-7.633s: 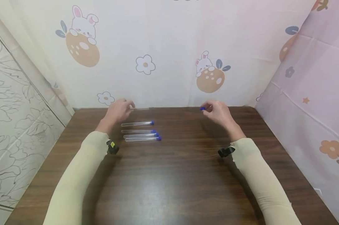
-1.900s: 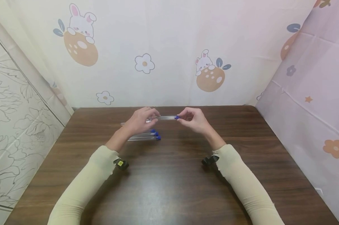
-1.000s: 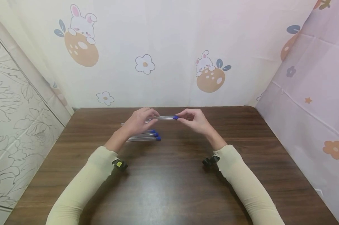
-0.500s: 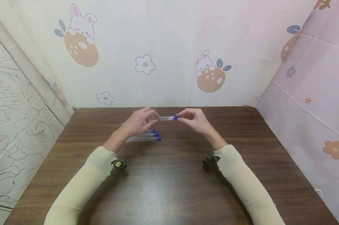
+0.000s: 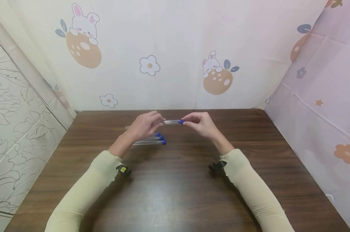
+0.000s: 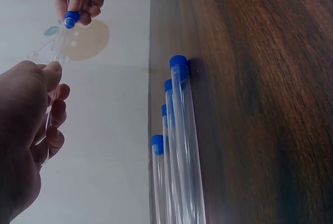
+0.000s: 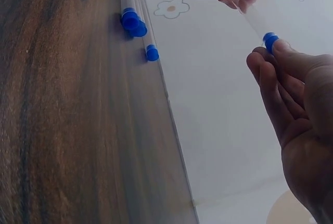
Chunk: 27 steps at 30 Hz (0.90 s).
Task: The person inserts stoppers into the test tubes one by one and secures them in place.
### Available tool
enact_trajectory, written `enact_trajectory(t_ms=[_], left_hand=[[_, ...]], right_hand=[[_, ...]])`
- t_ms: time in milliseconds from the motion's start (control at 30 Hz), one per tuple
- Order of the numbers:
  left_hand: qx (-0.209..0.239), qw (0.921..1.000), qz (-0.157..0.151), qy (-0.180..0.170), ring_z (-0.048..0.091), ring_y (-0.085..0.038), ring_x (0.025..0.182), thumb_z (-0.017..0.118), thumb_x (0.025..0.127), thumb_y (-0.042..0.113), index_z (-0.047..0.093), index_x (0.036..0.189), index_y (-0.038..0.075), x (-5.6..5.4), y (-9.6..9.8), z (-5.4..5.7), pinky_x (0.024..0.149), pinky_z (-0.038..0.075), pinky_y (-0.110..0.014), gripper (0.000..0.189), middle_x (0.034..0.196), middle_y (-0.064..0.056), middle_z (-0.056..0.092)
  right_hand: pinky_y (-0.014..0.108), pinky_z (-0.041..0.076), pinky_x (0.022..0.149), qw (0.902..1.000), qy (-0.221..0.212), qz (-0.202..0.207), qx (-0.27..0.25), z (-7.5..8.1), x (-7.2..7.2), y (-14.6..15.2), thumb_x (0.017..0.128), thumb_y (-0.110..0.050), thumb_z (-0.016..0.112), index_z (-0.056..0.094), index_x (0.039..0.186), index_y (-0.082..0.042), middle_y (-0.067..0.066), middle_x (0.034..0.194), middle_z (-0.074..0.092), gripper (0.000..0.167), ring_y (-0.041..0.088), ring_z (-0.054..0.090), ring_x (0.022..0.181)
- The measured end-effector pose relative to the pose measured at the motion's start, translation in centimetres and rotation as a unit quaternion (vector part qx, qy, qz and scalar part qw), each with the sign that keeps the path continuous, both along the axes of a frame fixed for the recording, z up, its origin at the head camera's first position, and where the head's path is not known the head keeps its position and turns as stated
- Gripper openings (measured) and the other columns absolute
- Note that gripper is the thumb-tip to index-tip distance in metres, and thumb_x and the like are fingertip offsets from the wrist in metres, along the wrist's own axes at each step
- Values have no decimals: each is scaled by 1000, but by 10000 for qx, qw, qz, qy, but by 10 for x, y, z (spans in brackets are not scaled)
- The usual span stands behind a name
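A clear test tube (image 5: pixel 171 122) is held level between both hands over the far part of the table. My left hand (image 5: pixel 145 125) grips its body, fingers curled round it, as the left wrist view also shows. My right hand (image 5: pixel 200 124) pinches the blue stopper (image 5: pixel 181 121) at the tube's right end between thumb and fingertips. In the right wrist view the stopper (image 7: pixel 270 39) sits at the tube's mouth. Below and behind my left hand lie several more clear tubes (image 6: pixel 179 130) with blue stoppers, side by side, partly hidden by that hand in the head view.
The brown wooden table (image 5: pixel 175 180) ends at a pale printed curtain (image 5: pixel 175 80) along its back edge. A second curtain (image 5: pixel 317 106) hangs at the right, and a flower-patterned panel (image 5: pixel 15 129) stands at the left. Small black cameras (image 5: pixel 124 170) sit at the wrists.
Several seconds ago the hands were apart, left on a bare tube and right on a stopper. They have come together, stopper at the tube's end. Over the last second they hold nearly still.
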State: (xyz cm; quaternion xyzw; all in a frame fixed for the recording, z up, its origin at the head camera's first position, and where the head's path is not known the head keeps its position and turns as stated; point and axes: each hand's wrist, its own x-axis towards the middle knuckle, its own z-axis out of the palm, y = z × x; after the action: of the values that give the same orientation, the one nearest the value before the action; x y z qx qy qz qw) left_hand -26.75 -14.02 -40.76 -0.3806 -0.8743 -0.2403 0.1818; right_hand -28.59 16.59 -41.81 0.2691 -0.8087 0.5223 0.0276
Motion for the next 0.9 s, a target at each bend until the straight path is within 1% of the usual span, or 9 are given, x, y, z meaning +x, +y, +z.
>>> enact_trajectory(t_ms=[133,233,300,333,467,533,567,767,900], left_hand=[[8,10000,30,70,77,-26,88,76,106,10,78,117,5,0,2,1,78,65,-42,12,106,-10,79],[-14,9999,69,73,78,-26,88,76,106,11,78,116,5,0,4,0,78,66,-42,12,107,-9,80],[-30,9999,99,89,78,-26,88,77,106,11,78,116,5,0,5,0,77,66,-42,12,108,-9,80],[-31,9999,109,106,77,-26,87,77,106,11,78,116,5,0,5,0,77,65,-42,12,108,-9,80],[-24,9997,139,181,75,-24,83,78,105,11,78,115,5,0,7,0,75,65,-42,11,109,-9,81],[-22,9997,149,187,74,-24,82,78,105,11,78,115,6,0,7,0,74,64,-42,11,110,-9,81],[-22,9997,152,177,74,-24,82,78,105,11,78,115,6,0,8,0,74,64,-42,11,110,-9,81],[-35,9997,185,158,72,-24,80,78,105,11,78,115,6,0,8,0,72,63,-39,11,110,-9,81],[-62,9996,229,181,72,-23,79,77,106,11,79,115,6,-1,8,-2,71,63,-38,11,109,-9,81]], right_hand=[[28,68,77,10000,29,-13,39,1,0,-1,99,-1,83,85,116,2,26,108,86,17,2,80,85],[27,68,78,10000,-4,-32,72,1,0,-1,100,-2,83,85,116,2,25,108,86,17,4,81,86],[28,69,79,10000,-12,-41,67,1,1,-1,100,-2,83,85,116,2,25,108,86,17,17,85,89],[26,68,79,10000,-13,-43,59,1,1,-1,100,-3,83,85,116,2,25,108,86,17,18,85,89],[23,67,78,10000,42,-64,21,0,1,-2,100,-3,83,85,116,1,24,108,86,17,45,84,97],[20,65,77,10000,41,-80,17,0,1,-1,100,-3,83,85,116,1,24,108,86,16,45,84,97],[21,65,77,9999,48,-87,10,0,0,-1,100,-3,83,85,116,1,24,108,86,16,51,82,99],[28,69,78,9999,83,-98,-26,-2,0,-2,100,-1,82,85,115,2,24,108,86,16,41,85,96],[28,69,80,9999,107,-101,-61,-3,-1,-3,100,-1,82,85,115,2,24,109,86,16,43,85,97]])
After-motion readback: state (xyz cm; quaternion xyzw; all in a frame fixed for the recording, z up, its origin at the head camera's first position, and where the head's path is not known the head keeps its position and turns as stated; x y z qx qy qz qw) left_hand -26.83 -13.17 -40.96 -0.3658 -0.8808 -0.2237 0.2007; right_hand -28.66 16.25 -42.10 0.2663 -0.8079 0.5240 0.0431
